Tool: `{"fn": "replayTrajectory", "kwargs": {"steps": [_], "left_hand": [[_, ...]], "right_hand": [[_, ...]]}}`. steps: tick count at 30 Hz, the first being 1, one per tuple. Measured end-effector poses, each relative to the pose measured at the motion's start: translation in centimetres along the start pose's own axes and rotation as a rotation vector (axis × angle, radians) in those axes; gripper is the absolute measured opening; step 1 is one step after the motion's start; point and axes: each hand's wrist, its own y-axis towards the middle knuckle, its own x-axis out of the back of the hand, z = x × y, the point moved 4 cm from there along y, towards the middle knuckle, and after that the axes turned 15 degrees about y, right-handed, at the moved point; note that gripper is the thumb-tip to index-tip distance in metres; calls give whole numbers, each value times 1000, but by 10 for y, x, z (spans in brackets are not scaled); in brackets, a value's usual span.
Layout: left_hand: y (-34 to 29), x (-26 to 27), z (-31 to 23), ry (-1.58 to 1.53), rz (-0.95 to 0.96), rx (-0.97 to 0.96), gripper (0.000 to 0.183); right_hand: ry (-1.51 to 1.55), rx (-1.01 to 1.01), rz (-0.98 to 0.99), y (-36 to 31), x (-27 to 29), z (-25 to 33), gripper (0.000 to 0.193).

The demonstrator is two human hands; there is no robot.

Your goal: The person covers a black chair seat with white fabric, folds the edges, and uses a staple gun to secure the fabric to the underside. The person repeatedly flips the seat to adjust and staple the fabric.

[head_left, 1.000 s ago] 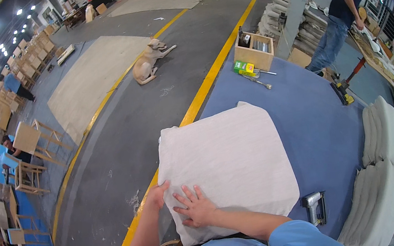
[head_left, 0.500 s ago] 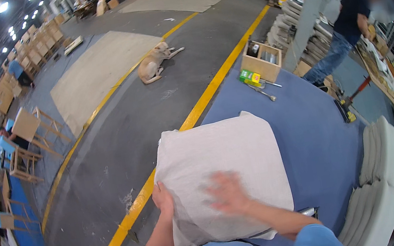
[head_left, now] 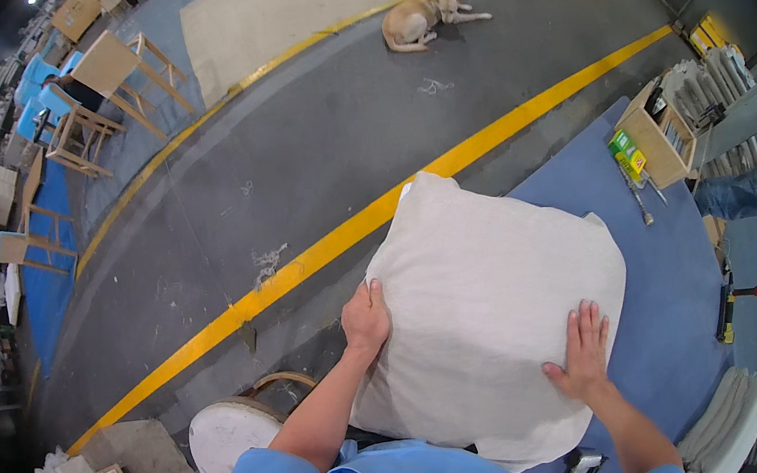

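Note:
A large off-white square cushion [head_left: 490, 308] lies on a blue-covered worktable [head_left: 670, 312]. My left hand [head_left: 366, 320] presses against the cushion's left edge, thumb up along the side. At the cushion's lower right corner my right hand [head_left: 584, 353] lies flat with its fingers spread. Neither hand grips anything; both rest on the fabric. My blue sleeves enter from the bottom edge.
A wooden box [head_left: 659, 134] with tools and a green packet [head_left: 626, 153] stands at the table's far end. Stacked white cushions [head_left: 729, 424] lie lower right. A yellow floor line [head_left: 322, 249], a lying dog [head_left: 425, 17], wooden chair frames [head_left: 111, 85] and a round white stool [head_left: 228, 437] are to the left.
The view has swung left and down. My hands have spread apart: the left moved to the cushion's left edge, the right slid to its lower right corner. The cushion looks plumper.

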Motion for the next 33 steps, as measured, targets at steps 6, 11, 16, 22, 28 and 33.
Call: {"fn": "replayTrajectory", "kwargs": {"steps": [6,11,16,22,28,33], "left_hand": [[15,-9,12,58,80,-21,39],[28,-11,22,-144,133,51,40],[32,-23,35,-287,174,118,38],[34,-20,35,-314,219,208,36],[38,-27,50,-535,427,288,34],[48,16,29,-613,926,356,39]], "right_hand": [[39,48,81,80,-27,68,126],[127,94,198,138,-50,131,127],[215,176,184,176,-65,178,124],[236,137,200,216,-80,224,117],[201,138,234,222,-82,237,109],[186,142,167,216,-75,234,111]]}}
